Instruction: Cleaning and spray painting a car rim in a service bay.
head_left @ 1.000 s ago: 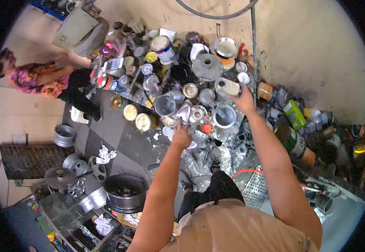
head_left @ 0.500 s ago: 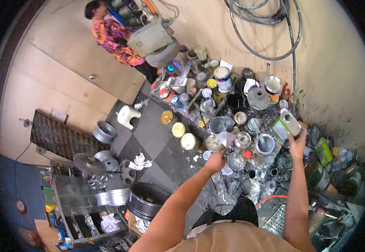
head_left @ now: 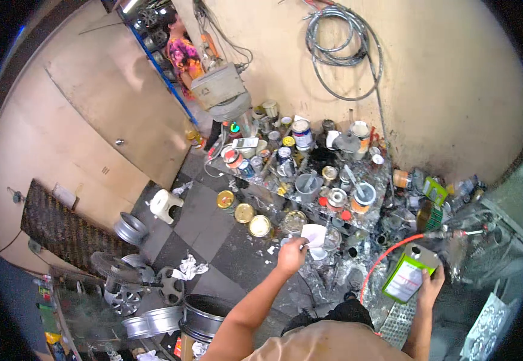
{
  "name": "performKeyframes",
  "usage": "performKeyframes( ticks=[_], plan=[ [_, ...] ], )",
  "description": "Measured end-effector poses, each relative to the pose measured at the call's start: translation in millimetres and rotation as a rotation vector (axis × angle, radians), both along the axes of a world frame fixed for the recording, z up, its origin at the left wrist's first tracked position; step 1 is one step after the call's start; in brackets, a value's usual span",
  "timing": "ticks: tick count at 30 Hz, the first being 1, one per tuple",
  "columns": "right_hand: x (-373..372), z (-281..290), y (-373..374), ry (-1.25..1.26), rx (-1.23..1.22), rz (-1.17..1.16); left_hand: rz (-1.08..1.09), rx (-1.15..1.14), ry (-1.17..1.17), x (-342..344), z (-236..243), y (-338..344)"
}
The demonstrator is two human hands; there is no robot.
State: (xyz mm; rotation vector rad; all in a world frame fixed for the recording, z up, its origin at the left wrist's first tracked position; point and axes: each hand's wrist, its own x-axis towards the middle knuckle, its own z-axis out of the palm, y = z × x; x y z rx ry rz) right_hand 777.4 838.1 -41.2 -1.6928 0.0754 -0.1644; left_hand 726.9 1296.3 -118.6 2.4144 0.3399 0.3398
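My right hand (head_left: 432,286) is closed round the side of a rectangular green and white metal can (head_left: 407,275). The can is tilted, its grey top with a dark opening facing up. My left hand (head_left: 291,256) pinches a small white cup (head_left: 314,235) by its edge; what is inside it I cannot make out. Just beyond the cup stand a round open tin (head_left: 294,221) and a grey mixing tub (head_left: 308,186) with a stirrer in it. Another tub of grey paint (head_left: 365,194) stands farther right on the cluttered, paint-stained bench (head_left: 382,180).
Lidded tins (head_left: 260,225) stand on the checkered floor, left of the bench. Wheel rims (head_left: 204,316) and a white stool (head_left: 164,206) lie farther left. A red hose (head_left: 388,249) curves beside the can. A person in a bright patterned shirt (head_left: 184,60) stands at the doorway.
My right hand has brought the can from beside the bench down and nearer to me. The left hand, still gripping the cup, has shifted slightly left and nearer. The view has turned; the person is farther away.
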Motion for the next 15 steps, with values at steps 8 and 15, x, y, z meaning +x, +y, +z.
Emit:
performKeyframes(
  ticks=[8, 15],
  plan=[
    [-51, 41, -61, -0.066, -0.206, -0.267, -0.235, 0.000, 0.092, 11, 82, -82],
    [-29, 100, -168, -0.361, -0.238, -0.314, -0.561, 0.041, -0.203, 67, 187, -259]
  ],
)
